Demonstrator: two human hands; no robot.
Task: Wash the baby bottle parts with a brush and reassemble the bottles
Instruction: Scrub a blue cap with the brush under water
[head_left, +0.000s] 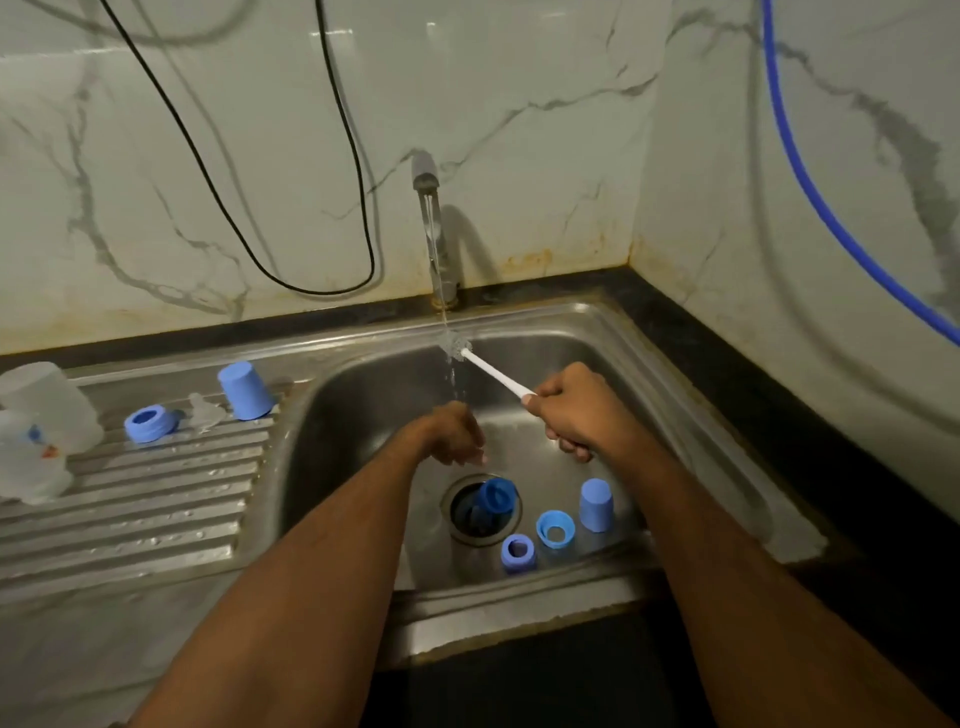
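My right hand (569, 410) grips the white handle of a small brush (491, 370), whose bristle head sits under the running tap stream. My left hand (453, 434) hangs over the sink with fingers loosely curled, holding nothing that I can see. On the sink floor lie a blue cap (596, 505), two blue rings (555, 529) (518, 553), and a darker blue part (496, 496) in the drain. On the drainboard stand a blue cap (245, 391), a blue ring (150, 423), a clear teat (205, 411) and clear bottles (39, 431).
The steel sink (675, 374) has a tap (434, 228) with water running at its back. The ribbed drainboard (156, 499) is wet. A black cable (358, 171) hangs on the marble wall; a blue hose (810, 171) runs down the right wall. Dark counter edges surround the sink.
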